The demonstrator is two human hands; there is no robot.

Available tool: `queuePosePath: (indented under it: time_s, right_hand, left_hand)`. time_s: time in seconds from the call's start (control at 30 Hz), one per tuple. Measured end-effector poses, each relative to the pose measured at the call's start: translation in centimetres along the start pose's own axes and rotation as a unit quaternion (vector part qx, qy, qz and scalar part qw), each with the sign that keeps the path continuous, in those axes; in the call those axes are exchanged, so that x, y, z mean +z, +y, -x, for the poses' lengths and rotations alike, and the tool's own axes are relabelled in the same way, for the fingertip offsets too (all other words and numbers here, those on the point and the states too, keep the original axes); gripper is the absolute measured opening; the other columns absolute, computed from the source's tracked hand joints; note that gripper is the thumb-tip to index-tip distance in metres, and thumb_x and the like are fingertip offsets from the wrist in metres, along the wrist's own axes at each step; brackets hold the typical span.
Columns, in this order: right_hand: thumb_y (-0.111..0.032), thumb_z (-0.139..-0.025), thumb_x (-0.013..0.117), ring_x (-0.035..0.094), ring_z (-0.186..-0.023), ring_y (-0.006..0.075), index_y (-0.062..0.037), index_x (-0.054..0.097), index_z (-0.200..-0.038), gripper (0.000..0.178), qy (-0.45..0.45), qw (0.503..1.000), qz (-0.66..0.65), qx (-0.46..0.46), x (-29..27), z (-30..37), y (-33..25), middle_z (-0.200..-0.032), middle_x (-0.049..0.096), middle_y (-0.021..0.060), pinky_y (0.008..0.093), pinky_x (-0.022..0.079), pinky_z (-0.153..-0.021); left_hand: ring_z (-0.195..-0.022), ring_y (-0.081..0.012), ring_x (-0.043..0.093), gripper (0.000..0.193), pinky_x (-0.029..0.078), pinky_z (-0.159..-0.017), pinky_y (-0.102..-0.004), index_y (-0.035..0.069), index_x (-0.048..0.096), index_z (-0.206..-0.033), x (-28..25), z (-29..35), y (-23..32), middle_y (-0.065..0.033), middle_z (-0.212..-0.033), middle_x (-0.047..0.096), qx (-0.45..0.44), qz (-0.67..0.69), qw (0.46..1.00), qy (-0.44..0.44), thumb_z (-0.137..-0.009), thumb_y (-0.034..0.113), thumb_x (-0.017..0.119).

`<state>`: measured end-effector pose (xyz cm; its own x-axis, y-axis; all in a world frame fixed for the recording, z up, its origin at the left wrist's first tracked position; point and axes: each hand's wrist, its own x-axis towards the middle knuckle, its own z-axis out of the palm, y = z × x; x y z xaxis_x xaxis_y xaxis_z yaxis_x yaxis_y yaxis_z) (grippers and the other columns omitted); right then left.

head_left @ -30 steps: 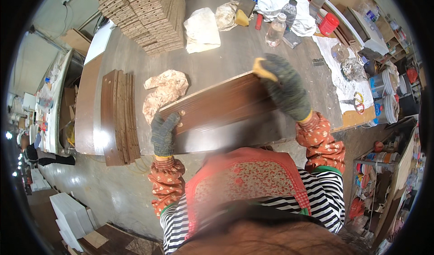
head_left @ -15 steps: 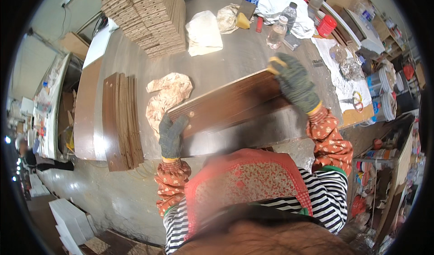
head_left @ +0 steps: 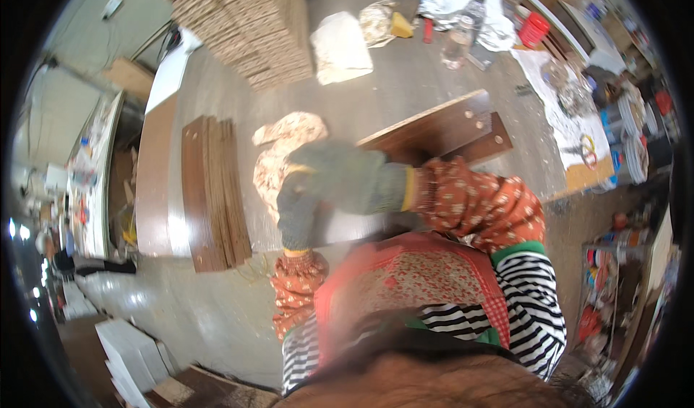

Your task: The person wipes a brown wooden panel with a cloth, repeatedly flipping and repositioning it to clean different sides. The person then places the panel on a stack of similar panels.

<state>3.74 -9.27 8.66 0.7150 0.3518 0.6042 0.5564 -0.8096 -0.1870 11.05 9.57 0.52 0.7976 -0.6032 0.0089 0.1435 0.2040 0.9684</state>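
In the head view, the upper brown board point(head_left: 441, 122) lies to the right of both gloved hands and farther from the body. Its long axis slants from beside the hands up to the far right, and its left end is lost behind the gloves. The right hand point(head_left: 354, 179) is the nearer one, reaching across the front of the body so that its cuff covers part of the board. The left hand point(head_left: 296, 209) is just beyond it, by the table's near edge, and from here the two gloves overlap. Both are smeared with motion; I can't tell how far the fingers are spread or whether they have hold of anything.

The board is dark, smooth and grained, with a pale, raw long edge and two light round spots near its right end. A lower board point(head_left: 495, 140) of the same brown pokes out beneath it. The gloves look like grey-green knit, meeting orange flowered sleeves point(head_left: 481, 198).

A crumpled, stained cloth point(head_left: 293, 130) lies just behind the hands. Left of it, a row of narrow boards point(head_left: 217, 191) overhangs the grey worktable point(head_left: 405, 83), and a tall stack of rough-edged, chipboard-like panels point(head_left: 249, 25) rises behind.
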Motion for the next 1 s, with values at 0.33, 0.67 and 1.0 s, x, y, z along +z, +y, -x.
queuePosePath:
  time_s: [0.33,0.67,1.0]
  right_hand:
    - [-0.019,-0.088,0.063,0.051,-0.132,0.0348,-0.0109,0.064,-0.122,0.034,0.102,0.971,0.213,0.027,-7.6,9.2,4.4,-0.138,0.055,0.0125,0.0491,0.044,-0.109]
    - [-0.020,-0.090,0.062,0.049,-0.135,0.0318,-0.0094,0.063,-0.130,0.042,-0.001,0.940,0.302,0.160,-18.0,17.8,9.2,-0.143,0.056,0.0092,0.0441,0.043,-0.111]
    - [-0.018,-0.087,0.062,0.056,-0.127,0.0317,-0.0086,0.071,-0.116,0.032,-0.014,0.931,0.277,0.237,-17.4,18.2,10.4,-0.131,0.063,0.0130,0.0431,0.044,-0.109]
  left_hand:
    - [-0.092,-0.0148,0.064,0.041,0.052,-0.072,-0.0263,-0.002,0.060,-0.129,2.7,0.0,2.1,-0.0080,-0.108,0.070,-0.004,0.022,1.000,0.021,-0.089,0.003,0.067]
    - [-0.088,-0.0138,0.061,0.035,0.049,-0.073,-0.0263,0.000,0.061,-0.121,3.0,-0.1,2.6,-0.0072,-0.104,0.069,0.021,-0.059,0.998,0.021,-0.090,0.014,0.069]
    - [-0.088,-0.0130,0.059,0.032,0.049,-0.075,-0.0275,0.001,0.065,-0.115,3.9,0.0,2.9,-0.0041,-0.102,0.066,0.032,-0.144,0.988,0.046,-0.092,0.022,0.070]
